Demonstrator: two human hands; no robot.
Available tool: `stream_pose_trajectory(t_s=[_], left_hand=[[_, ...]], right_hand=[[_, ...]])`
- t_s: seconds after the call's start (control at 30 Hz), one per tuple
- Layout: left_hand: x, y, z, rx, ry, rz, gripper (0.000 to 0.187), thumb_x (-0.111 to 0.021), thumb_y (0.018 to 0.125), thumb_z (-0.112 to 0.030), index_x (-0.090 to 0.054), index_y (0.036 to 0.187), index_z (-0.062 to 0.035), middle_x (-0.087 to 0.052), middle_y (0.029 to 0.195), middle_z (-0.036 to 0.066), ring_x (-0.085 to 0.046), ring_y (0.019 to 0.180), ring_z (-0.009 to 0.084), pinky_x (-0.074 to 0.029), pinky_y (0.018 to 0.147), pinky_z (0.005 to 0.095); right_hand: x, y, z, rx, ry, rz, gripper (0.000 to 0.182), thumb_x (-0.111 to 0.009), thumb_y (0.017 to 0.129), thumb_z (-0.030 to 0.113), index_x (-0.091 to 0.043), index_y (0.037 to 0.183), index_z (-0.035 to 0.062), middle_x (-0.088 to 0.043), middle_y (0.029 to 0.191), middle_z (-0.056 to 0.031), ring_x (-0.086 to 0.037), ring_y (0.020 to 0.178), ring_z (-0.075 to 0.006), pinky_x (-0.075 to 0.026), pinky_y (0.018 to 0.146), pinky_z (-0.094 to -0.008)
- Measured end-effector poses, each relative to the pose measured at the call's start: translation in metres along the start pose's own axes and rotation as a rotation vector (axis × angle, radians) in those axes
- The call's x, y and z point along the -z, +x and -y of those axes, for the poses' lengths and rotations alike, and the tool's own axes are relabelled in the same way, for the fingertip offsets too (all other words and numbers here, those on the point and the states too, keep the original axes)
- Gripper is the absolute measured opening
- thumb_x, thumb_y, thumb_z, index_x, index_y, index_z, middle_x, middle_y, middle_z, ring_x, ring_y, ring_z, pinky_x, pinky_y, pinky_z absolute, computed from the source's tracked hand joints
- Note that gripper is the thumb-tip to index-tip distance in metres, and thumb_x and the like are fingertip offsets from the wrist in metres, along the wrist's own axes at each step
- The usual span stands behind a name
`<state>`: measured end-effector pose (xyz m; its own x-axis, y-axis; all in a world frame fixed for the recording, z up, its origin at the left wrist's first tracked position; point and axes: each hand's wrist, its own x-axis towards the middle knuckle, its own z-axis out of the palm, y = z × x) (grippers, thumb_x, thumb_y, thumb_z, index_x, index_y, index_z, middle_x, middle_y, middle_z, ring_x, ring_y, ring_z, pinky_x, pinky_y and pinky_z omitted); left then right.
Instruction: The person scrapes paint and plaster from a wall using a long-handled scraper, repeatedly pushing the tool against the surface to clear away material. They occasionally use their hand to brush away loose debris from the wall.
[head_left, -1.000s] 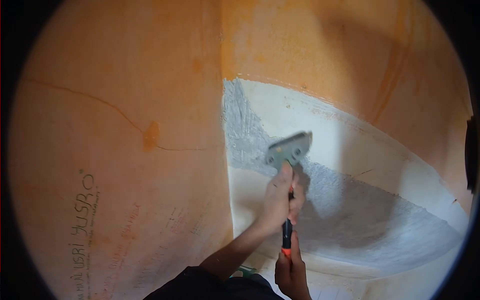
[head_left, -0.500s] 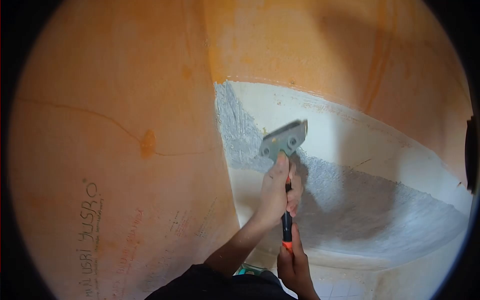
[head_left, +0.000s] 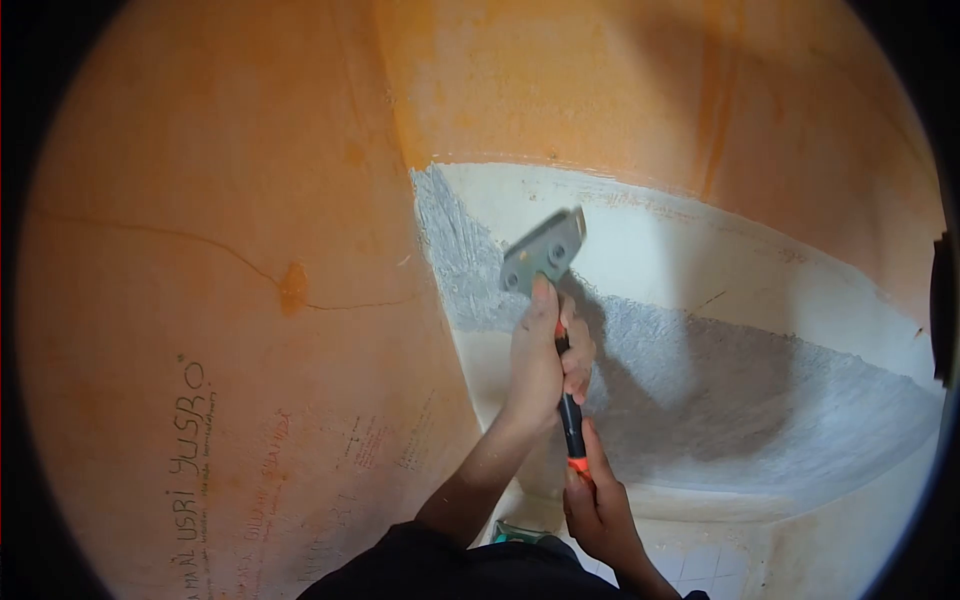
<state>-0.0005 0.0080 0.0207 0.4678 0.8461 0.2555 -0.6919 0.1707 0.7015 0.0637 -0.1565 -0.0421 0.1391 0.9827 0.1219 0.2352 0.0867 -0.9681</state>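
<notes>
A long-handled scraper [head_left: 545,250] with a wide metal head and a black-and-red handle lies over the wall in the middle of the view. My left hand [head_left: 540,355] wraps the handle just below the head, its thumb stretched up against the metal. Lower down, my right hand [head_left: 600,515] grips the orange-red end of the handle. Behind the head, the white coating [head_left: 620,235] borders a rough, grey scraped area [head_left: 700,390]. The blade edge points up and left, over the white coating near the narrow grey strip [head_left: 455,235].
An orange wall [head_left: 230,160] with a crack and handwriting meets the scraped wall at a corner on the left. Orange paint [head_left: 560,80] continues above the white band. Below are white tiles [head_left: 695,570] and a green object [head_left: 520,532]. A dark object [head_left: 941,310] shows at the right edge.
The scraper and my left hand have shifted up and slightly left across the wall. My right hand stays on the handle end. The view has shifted a little too.
</notes>
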Motion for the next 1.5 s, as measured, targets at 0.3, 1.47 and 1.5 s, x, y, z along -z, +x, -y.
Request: stream_pose_trajectory(t_s=[0.3, 1.47, 1.5], left_hand=[[0.002, -0.006, 0.002, 0.06, -0.022, -0.029, 0.046, -0.034, 0.1, -0.055, -0.039, 0.083, -0.0121, -0.031, 0.048, -0.003, -0.03, 0.031, 0.0083, -0.028, 0.028, 0.0219], [0.001, 0.007, -0.029, -0.002, -0.035, 0.019, 0.043, -0.03, 0.102, -0.051, -0.04, 0.081, -0.015, -0.029, 0.048, -0.004, -0.028, 0.031, 0.0072, -0.027, 0.025, 0.0219], [0.002, 0.006, -0.029, 0.017, -0.046, 0.022, 0.044, -0.03, 0.102, -0.052, -0.04, 0.081, -0.0157, -0.03, 0.048, -0.004, -0.028, 0.031, 0.0072, -0.027, 0.025, 0.0217]], right_hand=[[-0.009, -0.003, -0.001, 0.012, 0.047, 0.005, 0.059, -0.046, 0.097, 0.009, -0.023, 0.151, 0.0036, -0.056, 0.074, -0.0104, -0.053, 0.063, -0.0135, -0.046, 0.066, -0.0264], [-0.014, -0.009, -0.011, 0.006, 0.289, 0.156, 0.066, -0.049, 0.097, 0.009, -0.014, 0.152, 0.0009, -0.055, 0.085, -0.0045, -0.051, 0.067, -0.0088, -0.045, 0.068, -0.0234], [-0.019, -0.018, -0.028, 0.065, 0.243, 0.129, 0.067, -0.05, 0.097, 0.01, -0.013, 0.151, -0.0012, -0.058, 0.09, -0.0075, -0.054, 0.069, -0.0104, -0.046, 0.07, -0.0252]])
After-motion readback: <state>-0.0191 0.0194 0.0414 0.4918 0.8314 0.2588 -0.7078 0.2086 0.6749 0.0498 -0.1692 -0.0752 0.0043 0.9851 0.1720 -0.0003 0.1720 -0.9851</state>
